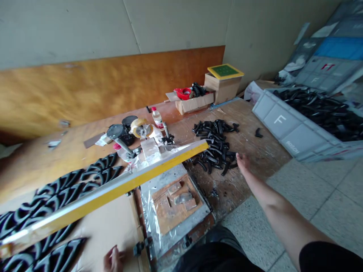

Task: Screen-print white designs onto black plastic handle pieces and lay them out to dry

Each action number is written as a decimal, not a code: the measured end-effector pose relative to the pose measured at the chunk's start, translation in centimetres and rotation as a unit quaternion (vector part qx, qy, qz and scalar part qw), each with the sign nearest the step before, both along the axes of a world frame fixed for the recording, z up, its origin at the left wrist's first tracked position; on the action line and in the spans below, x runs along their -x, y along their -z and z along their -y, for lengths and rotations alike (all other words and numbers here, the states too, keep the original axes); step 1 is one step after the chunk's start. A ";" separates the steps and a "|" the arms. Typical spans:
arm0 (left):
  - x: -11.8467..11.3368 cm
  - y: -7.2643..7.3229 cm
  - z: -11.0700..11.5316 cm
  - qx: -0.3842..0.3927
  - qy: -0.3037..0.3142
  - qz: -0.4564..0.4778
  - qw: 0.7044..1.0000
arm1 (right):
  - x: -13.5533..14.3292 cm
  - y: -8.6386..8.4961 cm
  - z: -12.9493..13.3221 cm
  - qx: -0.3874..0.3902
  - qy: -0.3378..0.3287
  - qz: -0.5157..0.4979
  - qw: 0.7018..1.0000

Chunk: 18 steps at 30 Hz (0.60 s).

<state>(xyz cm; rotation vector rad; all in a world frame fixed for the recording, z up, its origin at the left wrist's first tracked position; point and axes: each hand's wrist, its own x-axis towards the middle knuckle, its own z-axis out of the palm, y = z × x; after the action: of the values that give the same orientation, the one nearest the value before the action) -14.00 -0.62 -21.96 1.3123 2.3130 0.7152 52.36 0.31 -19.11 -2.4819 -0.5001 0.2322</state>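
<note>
My right hand [243, 163] reaches out to the right edge of a pile of curved black plastic pieces [217, 145] on the wooden bench. Its fingers are blurred and seen edge-on, so whether they grip a piece does not show. At the bottom edge, my left hand [113, 260] is partly cut off above brown board, its fingers loosely bent and apart with nothing visible in them. Between the hands lies a metal plate with a wooden block fixture [177, 200] on it. Rows of black curved parts [59, 196] lie at the left.
A long yellow-and-silver bar [136, 172] slants across the bench above the fixture. Behind it stand a bottle [157, 118], a tape roll [141, 128] and clamps. A grey crate [280, 119] full of black pieces is at the right, cardboard boxes [224, 87] at the back.
</note>
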 end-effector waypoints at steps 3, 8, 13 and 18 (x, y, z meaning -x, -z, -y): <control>-1.0 0.7 0.9 0.052 -0.046 0.164 0.984 | 0.2 2.0 -3.0 -0.034 -0.048 -0.011 0.998; -2.1 -0.1 1.2 0.023 -0.083 0.220 0.972 | 2.5 4.0 -4.5 -0.090 -0.150 0.004 0.985; -1.7 -1.7 0.1 -0.030 -0.085 0.225 0.970 | 4.1 2.1 -3.9 -0.138 -0.225 0.063 0.962; -2.4 -4.5 -1.0 -0.089 -0.104 0.242 0.961 | 8.2 -3.0 -4.7 -0.243 -0.357 0.102 0.896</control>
<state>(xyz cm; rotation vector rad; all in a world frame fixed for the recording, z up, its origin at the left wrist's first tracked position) -11.58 0.37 -17.41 0.8388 2.0300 1.1879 44.13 5.00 -16.09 -1.7528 -1.3713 0.1051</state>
